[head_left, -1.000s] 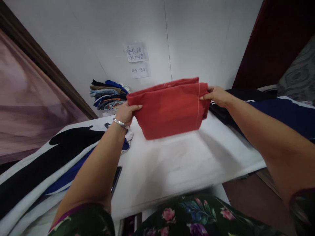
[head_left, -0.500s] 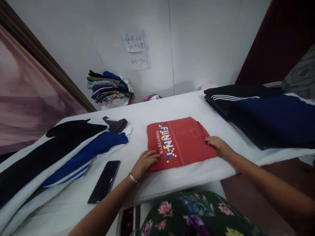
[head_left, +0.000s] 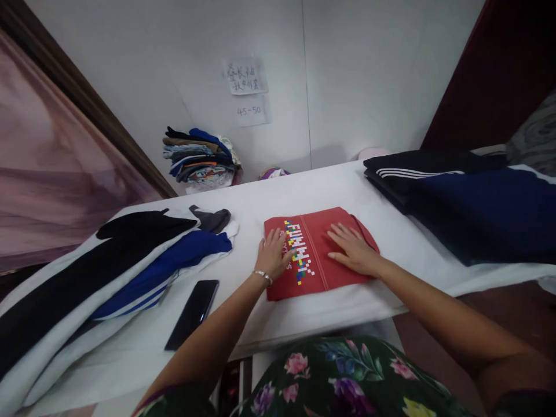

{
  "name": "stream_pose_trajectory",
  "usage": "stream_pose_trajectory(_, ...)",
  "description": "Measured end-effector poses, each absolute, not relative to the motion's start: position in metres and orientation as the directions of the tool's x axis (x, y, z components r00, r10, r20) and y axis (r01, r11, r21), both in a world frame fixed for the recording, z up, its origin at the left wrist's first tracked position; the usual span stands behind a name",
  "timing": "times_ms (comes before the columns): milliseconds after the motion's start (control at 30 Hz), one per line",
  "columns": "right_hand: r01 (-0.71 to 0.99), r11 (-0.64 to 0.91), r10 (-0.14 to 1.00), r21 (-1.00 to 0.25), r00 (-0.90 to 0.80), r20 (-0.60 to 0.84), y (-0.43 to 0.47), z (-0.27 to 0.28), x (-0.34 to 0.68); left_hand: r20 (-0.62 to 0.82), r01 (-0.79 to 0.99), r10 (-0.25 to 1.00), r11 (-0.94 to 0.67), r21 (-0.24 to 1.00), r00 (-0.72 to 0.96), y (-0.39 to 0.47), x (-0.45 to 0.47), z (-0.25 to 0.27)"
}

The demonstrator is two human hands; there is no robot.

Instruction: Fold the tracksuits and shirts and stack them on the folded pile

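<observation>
A folded red garment point(head_left: 319, 255) with a multicoloured pixel-letter print lies flat on the white-covered table point(head_left: 304, 188). My left hand point(head_left: 274, 253) rests on its left part, fingers spread, covering some of the lettering; a metal bracelet is on that wrist. Flat on the garment's right half lies my right hand point(head_left: 354, 252), its fingers also apart. Neither hand grips anything.
Black, white and blue clothes point(head_left: 143, 260) lie loosely at the left, with a dark phone point(head_left: 193, 314) beside them. Folded dark clothes point(head_left: 478, 202) are stacked at the right. Another folded stack point(head_left: 202, 156) stands by the wall, below paper notes point(head_left: 247, 75).
Both hands have moved from the garment's side edges inward onto its top and now lie flat with fingers spread. The view has shifted slightly.
</observation>
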State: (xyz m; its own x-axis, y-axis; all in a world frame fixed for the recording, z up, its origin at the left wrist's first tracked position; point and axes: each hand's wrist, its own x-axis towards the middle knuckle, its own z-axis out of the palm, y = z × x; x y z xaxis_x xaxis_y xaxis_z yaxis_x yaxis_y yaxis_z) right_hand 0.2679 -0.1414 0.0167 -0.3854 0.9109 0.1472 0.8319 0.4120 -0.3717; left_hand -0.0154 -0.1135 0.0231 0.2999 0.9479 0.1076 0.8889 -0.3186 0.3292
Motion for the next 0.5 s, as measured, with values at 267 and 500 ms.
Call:
stream_pose_trajectory(267, 0.892, 0.388, 0.922, -0.231, -0.375, 0.099, -0.144, -0.024, 0.263, 0.027, 0.931, 0.972, -0.232, 0.282, 0.234, -0.105, -0.014, -0.003)
stream_pose_trajectory(500, 0.892, 0.282, 0.957, -0.353, -0.288, 0.036, -0.103, 0.004, 0.261, -0.004, 0.946, 0.986, -0.16, 0.283, 0.168, -0.067, -0.001, 0.023)
